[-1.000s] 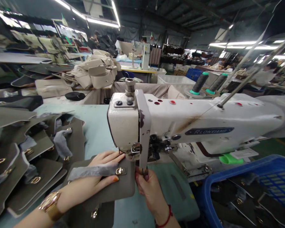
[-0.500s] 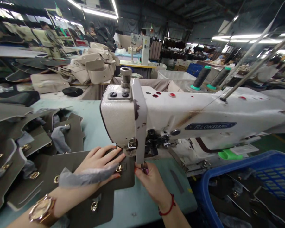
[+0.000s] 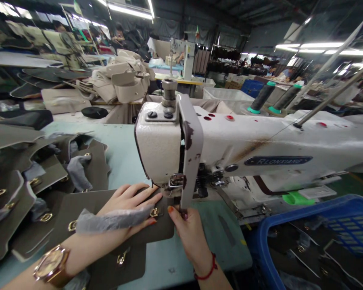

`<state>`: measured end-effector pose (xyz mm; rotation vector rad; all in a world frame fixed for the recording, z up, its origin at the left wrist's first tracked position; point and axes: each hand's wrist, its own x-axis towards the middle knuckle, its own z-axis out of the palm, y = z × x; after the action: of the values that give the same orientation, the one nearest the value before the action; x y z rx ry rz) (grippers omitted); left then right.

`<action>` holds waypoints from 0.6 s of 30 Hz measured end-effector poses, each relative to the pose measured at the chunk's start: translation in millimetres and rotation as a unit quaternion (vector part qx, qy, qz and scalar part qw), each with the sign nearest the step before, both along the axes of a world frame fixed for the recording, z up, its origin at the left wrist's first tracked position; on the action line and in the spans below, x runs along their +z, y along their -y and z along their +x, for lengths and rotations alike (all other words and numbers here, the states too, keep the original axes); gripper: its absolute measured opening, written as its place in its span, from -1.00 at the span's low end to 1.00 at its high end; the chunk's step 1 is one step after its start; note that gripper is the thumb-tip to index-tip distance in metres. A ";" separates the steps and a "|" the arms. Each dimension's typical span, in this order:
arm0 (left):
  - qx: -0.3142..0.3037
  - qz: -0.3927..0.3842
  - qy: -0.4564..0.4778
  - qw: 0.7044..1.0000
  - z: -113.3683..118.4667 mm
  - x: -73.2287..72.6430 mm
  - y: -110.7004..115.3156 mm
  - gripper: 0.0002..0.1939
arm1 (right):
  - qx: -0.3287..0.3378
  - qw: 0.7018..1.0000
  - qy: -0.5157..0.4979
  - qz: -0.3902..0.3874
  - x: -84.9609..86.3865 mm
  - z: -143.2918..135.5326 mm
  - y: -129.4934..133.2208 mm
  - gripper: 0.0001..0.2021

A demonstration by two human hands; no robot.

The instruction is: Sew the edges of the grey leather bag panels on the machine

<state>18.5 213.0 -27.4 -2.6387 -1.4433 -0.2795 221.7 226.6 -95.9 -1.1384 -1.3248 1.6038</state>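
Note:
A white sewing machine stands over a pale green table. Under its needle area lies the corner of a dark grey-brown panel with gold clasps and a plastic-wrapped strap. My left hand rests flat on this panel, fingers spread, passing beneath the strap. At the panel's right edge, my right hand has its thumb on the material beside the machine's lever; its other fingers are curled and partly hidden.
More dark panels with clasps are heaped on the left of the table. A blue basket of similar pieces stands at the right. Beige pieces are piled behind, and thread cones stand behind the machine arm.
The machine appears shifted slightly right in the view. My right thumb has moved a little left onto the panel's edge. My left hand stays spread on the panel.

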 end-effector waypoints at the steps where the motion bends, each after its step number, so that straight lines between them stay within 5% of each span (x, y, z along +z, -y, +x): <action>1: -0.004 0.007 0.004 1.000 0.2 0.8 0.3 -0.58 | 0.000 1.000 0.001 0.006 0.4 0.4 -0.3 -0.60; 12: 0.021 -0.017 0.067 0.997 -11.3 -15.2 -8.8 -0.62 | -0.030 0.998 0.023 0.050 0.1 -4.7 -10.2 -0.67; 18: 0.036 -0.052 0.088 0.994 -11.5 -11.6 -12.1 -0.60 | -0.008 0.994 0.055 0.091 6.0 1.4 -7.5 -0.68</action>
<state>7.1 225.1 -39.0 -2.6958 -1.6442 -0.4525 223.1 234.1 -89.9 -1.1352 -1.4965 1.3930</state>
